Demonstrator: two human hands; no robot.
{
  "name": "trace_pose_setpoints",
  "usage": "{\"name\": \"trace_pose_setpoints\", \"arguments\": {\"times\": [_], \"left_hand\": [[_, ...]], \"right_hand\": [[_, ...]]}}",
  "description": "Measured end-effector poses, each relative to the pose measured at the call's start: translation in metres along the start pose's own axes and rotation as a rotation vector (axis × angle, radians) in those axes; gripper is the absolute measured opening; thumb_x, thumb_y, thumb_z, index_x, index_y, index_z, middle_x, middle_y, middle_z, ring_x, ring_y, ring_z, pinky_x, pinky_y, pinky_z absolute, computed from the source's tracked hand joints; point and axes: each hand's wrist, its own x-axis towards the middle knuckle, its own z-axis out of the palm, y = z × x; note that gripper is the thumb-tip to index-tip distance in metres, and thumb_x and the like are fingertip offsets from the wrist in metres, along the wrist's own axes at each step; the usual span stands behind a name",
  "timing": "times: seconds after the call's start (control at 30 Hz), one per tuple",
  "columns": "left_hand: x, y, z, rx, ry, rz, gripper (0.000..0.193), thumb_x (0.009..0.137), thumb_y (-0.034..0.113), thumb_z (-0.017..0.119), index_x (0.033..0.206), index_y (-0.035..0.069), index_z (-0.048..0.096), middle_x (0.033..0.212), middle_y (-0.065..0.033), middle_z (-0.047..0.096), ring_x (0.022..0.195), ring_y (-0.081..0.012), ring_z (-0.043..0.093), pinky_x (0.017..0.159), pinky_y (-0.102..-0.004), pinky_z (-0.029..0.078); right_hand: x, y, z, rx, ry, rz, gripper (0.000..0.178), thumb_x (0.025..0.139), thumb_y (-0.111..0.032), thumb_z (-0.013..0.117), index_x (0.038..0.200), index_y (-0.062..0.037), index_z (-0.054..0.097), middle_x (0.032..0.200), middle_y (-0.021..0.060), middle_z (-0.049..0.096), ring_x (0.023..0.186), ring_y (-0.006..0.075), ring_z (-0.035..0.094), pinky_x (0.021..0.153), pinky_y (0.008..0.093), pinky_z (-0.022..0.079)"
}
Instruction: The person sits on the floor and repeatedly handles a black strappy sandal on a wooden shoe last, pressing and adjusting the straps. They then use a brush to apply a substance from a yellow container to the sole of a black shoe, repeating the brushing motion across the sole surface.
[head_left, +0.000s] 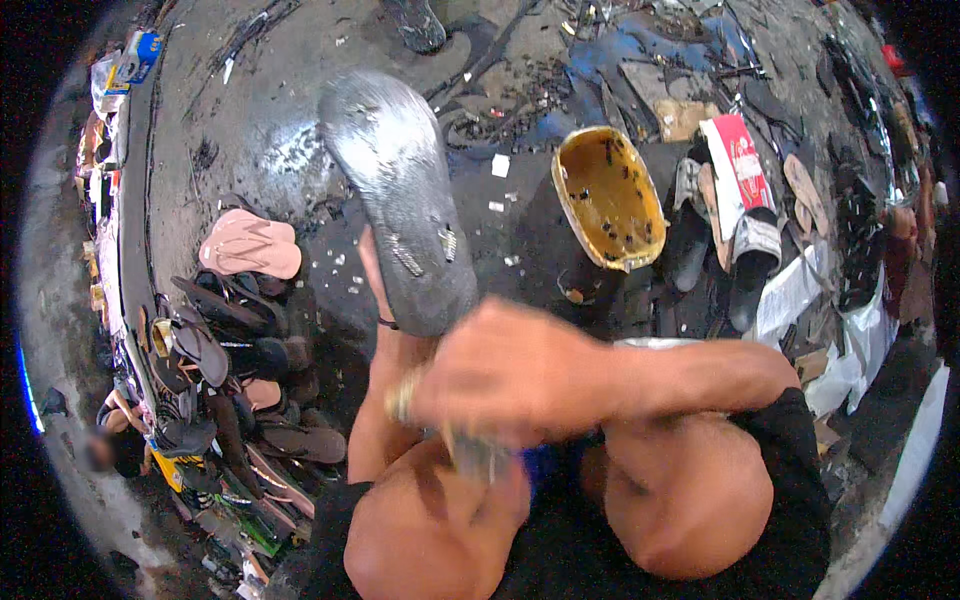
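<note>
Nearest, over the bare knees (425,530), the right hand (510,375) is curled into a fist around a small tool (400,398); motion blurs the tool too much to tell its kind, though a yellowish end shows. Just beyond, the left hand (372,275) holds a black shoe sole (395,190) from beneath, its fingers mostly hidden. The sole lies forward and left of the right fist, its long axis running away from the body, far end leaning left. Its near end sits right at the right knuckles; whether they touch cannot be told. Farther out, a yellow tub (563,200) stands to the sole's right, with pink flip-flops (250,245) to its left.
</note>
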Motion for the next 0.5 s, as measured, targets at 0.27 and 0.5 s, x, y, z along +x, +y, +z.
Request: {"name": "trace_pose_setpoints", "arguments": {"times": [0.27, 0.5], "left_hand": [[-0.016, 0.010, 0.042, -0.191, -0.125, -0.319, 0.052, 0.105, 0.045, 0.029, 0.126, 0.007, 0.057, 0.117, -0.0132, 0.066, 0.105, -0.0254, 0.065, 0.093, -0.0410, 0.053], [0.000, -0.006, 0.013, -0.126, -0.004, -0.028, 0.045, 0.102, 0.042, 0.042, 0.121, 0.005, 0.060, 0.109, -0.0106, 0.067, 0.093, -0.0232, 0.066, 0.082, -0.0399, 0.056]], "right_hand": [[0.008, 0.010, 0.001, -0.146, 0.082, -0.053, 0.027, 0.076, -0.016, 0.066, 0.103, -0.0136, 0.066, 0.091, 0.0026, 0.064, 0.084, 0.0235, 0.063, 0.077, 0.0386, 0.050], [-0.016, 0.004, 0.008, 0.055, -0.071, -0.026, 0.046, 0.075, -0.016, 0.073, 0.120, -0.0108, 0.067, 0.104, 0.0050, 0.068, 0.087, 0.0236, 0.064, 0.071, 0.0364, 0.049]]}}
